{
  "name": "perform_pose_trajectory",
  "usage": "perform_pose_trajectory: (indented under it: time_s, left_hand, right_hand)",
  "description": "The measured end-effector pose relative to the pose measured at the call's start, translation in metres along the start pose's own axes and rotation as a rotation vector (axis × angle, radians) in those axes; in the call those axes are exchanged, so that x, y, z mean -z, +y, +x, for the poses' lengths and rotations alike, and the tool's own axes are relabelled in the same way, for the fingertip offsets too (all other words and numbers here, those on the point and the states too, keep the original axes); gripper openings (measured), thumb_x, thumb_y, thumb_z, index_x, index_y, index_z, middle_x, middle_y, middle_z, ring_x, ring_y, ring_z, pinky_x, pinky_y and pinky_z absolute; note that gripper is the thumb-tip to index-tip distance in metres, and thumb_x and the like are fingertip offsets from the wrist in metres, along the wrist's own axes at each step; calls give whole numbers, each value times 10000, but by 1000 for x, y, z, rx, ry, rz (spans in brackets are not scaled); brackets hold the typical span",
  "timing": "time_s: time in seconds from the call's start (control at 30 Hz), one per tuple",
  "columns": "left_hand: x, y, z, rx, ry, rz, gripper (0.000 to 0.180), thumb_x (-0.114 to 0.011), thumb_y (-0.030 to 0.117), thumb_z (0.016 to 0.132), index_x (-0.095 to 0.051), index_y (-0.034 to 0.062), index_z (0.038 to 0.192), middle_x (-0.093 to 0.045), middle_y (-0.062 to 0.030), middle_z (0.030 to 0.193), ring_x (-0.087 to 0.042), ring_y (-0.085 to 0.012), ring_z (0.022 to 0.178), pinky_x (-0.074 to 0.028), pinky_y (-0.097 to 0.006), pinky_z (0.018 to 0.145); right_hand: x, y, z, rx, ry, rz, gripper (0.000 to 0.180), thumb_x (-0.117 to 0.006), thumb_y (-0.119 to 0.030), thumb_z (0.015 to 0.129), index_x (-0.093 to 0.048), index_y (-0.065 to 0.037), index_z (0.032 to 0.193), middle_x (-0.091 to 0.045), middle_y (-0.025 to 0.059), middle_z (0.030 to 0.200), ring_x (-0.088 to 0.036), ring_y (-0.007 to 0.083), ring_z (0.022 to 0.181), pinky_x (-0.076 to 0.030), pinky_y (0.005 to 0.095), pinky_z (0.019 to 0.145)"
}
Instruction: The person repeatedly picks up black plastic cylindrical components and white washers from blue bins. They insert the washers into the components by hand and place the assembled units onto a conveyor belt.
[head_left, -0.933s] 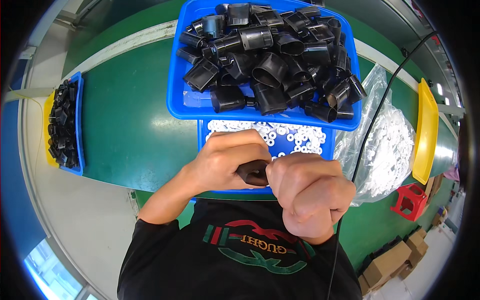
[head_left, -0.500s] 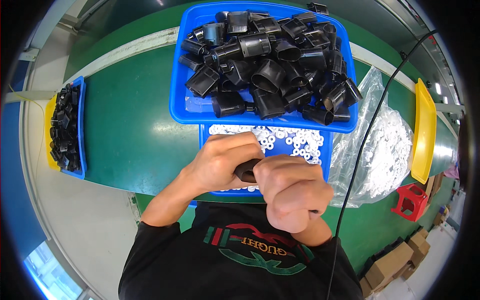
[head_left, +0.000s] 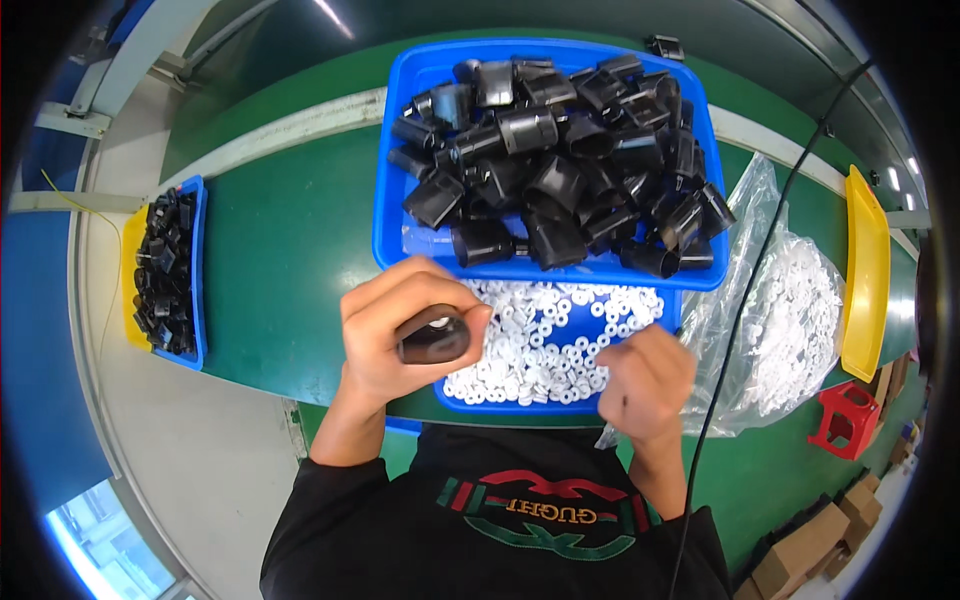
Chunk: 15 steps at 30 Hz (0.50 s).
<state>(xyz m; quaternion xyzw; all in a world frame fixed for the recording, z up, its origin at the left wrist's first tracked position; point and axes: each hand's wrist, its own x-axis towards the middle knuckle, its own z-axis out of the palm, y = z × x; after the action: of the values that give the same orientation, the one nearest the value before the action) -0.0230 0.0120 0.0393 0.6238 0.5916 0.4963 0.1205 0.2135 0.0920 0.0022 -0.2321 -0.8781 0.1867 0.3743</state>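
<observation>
My left hand [head_left: 385, 325] is wrapped round a hollow black plastic part [head_left: 434, 345], its open oval end turned up toward me. A small white spot shows inside that opening. My right hand [head_left: 648, 382] is over the right side of a shallow blue tray [head_left: 500, 407] of loose white washers [head_left: 520, 365]. Its fingers are curled together, slightly blurred, and whatever they may hold is hidden. Behind both hands, a larger blue bin [head_left: 384, 215] is heaped with black plastic parts [head_left: 555, 185] of the same kind, overlapping the tray's far edge.
A clear plastic bag [head_left: 790, 320] of white washers lies at the right, with a black cable [head_left: 757, 250] hanging across in front. Beyond it is a yellow tray [head_left: 866, 275]. At the left edge of the green table [head_left: 285, 240] stands another blue bin [head_left: 199, 280] of black parts.
My hands have come apart. The left keeps the black part and has tilted its opening upward; the right has moved right, over the washers. The whole view has shifted slightly.
</observation>
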Motion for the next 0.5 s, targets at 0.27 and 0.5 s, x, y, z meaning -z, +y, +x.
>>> perform_pose_trajectory:
  time_s: [0.27,0.5]
  left_hand:
    - [59,-47,61,245,189,88,385,-520,340,956,-650,-19,1012,-614,-77,778,-562,-116,657,-423,-236,592]
    - [67,-176,152,343,27,730,473,-555,404,951,-604,-1,1190,-634,-224,1121,-607,-394,1048,-466,-440,918]
  right_hand:
    - [-18,-2,-7,44,-80,-151,297,-687,-101,640,-690,-61,935,-535,30,809,-552,170,629,-448,306,531]
    - [-28,-2,-5,-28,-289,-173,363,-652,-130,744,-642,-28,1092,-516,59,881,-625,188,693,-538,302,613]
